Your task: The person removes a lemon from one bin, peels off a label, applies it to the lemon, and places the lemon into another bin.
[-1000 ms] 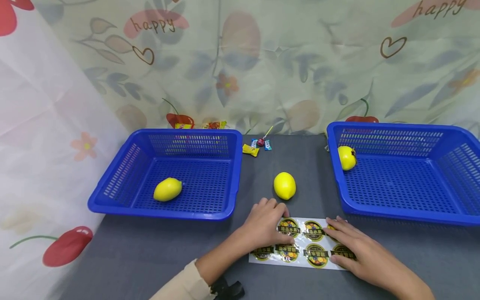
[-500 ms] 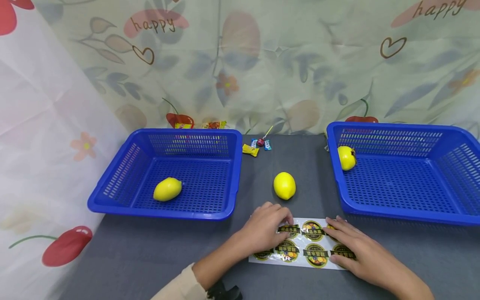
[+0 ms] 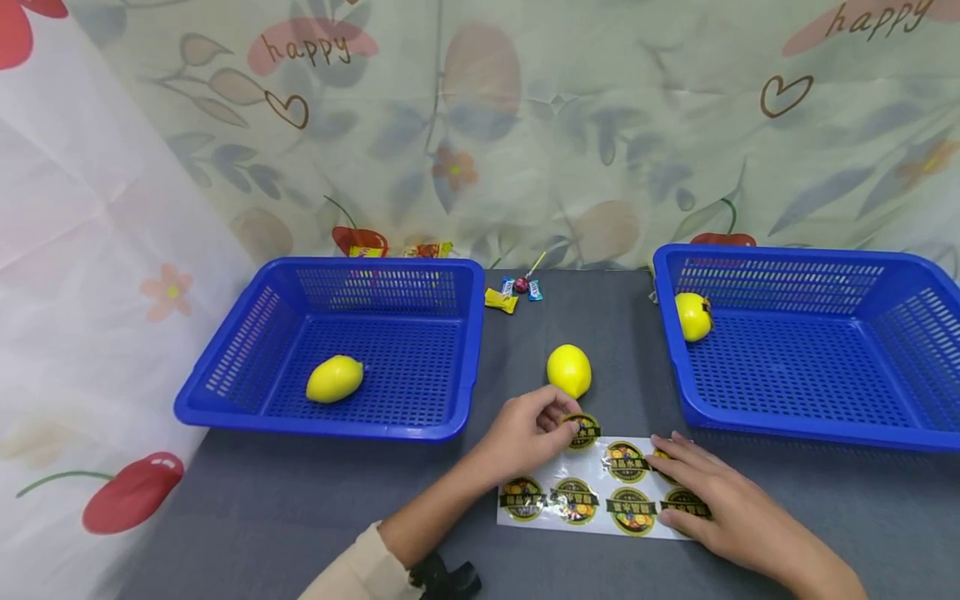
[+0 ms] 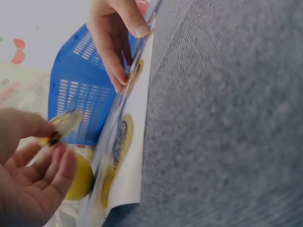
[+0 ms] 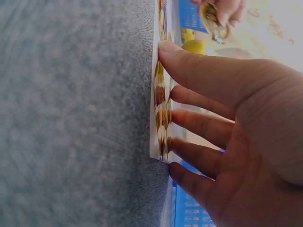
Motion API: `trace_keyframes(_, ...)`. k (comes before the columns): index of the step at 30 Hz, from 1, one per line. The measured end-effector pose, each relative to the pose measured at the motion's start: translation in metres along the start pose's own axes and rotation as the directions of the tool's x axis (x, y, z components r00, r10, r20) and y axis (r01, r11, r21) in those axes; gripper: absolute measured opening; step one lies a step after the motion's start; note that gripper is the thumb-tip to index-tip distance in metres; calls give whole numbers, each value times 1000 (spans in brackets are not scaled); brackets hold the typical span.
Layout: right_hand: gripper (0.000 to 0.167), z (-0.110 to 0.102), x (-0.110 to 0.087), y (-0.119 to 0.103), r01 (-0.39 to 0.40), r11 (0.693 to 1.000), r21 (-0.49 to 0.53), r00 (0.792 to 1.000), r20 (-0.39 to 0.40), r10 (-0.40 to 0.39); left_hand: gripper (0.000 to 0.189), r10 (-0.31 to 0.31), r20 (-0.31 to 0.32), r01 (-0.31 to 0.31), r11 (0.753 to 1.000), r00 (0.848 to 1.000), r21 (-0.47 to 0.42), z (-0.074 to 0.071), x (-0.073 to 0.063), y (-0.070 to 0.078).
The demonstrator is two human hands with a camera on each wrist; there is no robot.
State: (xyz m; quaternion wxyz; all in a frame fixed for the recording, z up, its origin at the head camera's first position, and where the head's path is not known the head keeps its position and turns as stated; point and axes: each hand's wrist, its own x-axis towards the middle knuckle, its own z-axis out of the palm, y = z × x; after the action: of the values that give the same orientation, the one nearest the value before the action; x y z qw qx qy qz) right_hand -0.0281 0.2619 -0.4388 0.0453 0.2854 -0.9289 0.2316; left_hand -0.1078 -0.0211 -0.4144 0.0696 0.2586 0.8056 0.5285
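Between thumb and fingers, my left hand (image 3: 528,433) pinches a round black-and-gold sticker (image 3: 583,432), lifted off the sheet; the left wrist view shows the sticker (image 4: 66,124) tilted in the fingertips. The white sticker sheet (image 3: 542,532) lies on the grey table, with several round labels still on it. My right hand (image 3: 720,504) rests on the sheet's right end, fingers spread and thumb pressing the surface, as the right wrist view of that hand (image 5: 227,109) also shows. A yellow lemon (image 3: 569,371) stands just beyond my left fingers.
At the left is a blue basket (image 3: 315,429) holding a lemon (image 3: 335,379). The right blue basket (image 3: 817,429) contains a yellow fruit bearing a dark label (image 3: 693,317). Wrapped candies (image 3: 501,301) and a lollipop (image 3: 522,284) lie at the back, by the patterned curtain (image 3: 555,150).
My left hand has peeled a sticker from the sheet's upper row and raised it toward the lemon. The right hand has stayed in place on the sheet.
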Motion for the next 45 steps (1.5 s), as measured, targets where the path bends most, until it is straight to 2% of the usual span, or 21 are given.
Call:
trace_keyframes(3, 61, -1, 1, 1, 14, 1000, -14, 1000, -9, -14, 10, 20, -122, -23, 999, 992, -25, 2, 5, -2)
trace_keyframes(5, 60, -2, 3, 0, 24, 999, -26, 1000, -13, -24, 10, 29, -181, -38, 998, 983, -49, 2, 8, -3)
trace_keyframes(8, 56, -6, 10, -4, 29, 999, -41, 999, -19, -30, 9, 33, -252, -55, 995, 967, -81, 3, 14, -5)
trace_keyframes(13, 43, -15, 32, -19, 31, 999, -43, 996, -79, -35, 10, 32, -327, -73, 991, 944, -114, 1, 26, -8)
trace_keyframes(15, 39, -18, 44, -28, -9, 1000, -9, 995, -97, 8, 12, 21, -344, -69, 989, 939, -127, 0, 31, -8)
trace_keyframes(16, 37, -18, 49, -32, -27, 999, 20, 994, -108, 29, 12, 18, -350, -68, 989, 936, -132, -1, 32, -3)
trace_keyframes(19, 35, -16, 66, -40, -130, 983, 129, 983, -110, 144, 15, 2, -371, -57, 989, 929, -137, -4, 39, -3)
trace_keyframes(22, 37, -10, 81, -42, -212, 945, 250, 965, -101, 243, 16, -25, -381, -34, 989, 924, -147, -7, 46, -4)
trace_keyframes(24, 43, -6, 89, -39, -272, 903, 334, 948, -70, 311, 17, -41, -389, -25, 986, 920, -162, -7, 51, -12)
trace_keyframes(26, 47, -3, 98, -34, -322, 850, 417, 929, -33, 368, 17, -55, -399, -17, 984, 915, -175, -7, 54, -13)
trace_keyframes(28, 51, -2, 106, -29, -367, 785, 500, 909, 14, 416, 17, -65, -403, -9, 984, 913, -180, -7, 57, -15)
trace_keyframes(31, 55, -1, 119, -22, -417, 702, 577, 883, 74, 464, 18, -89, -394, 11, 980, 915, -197, -7, 60, -16)
trace_keyframes(34, 57, -1, 130, -18, -449, 644, 619, 866, 124, 484, 18, -126, -373, 39, 972, 919, -232, -6, 63, -18)
trace_keyframes(38, 57, -1, 142, -14, -465, 612, 639, 861, 164, 482, 19, -170, -368, 72, 961, 914, -267, -5, 67, -22)
trace_keyframes(45, 55, 3, 154, -8, -469, 622, 627, 864, 178, 472, 19, -248, -360, 137, 942, 899, -306, -4, 72, -27)
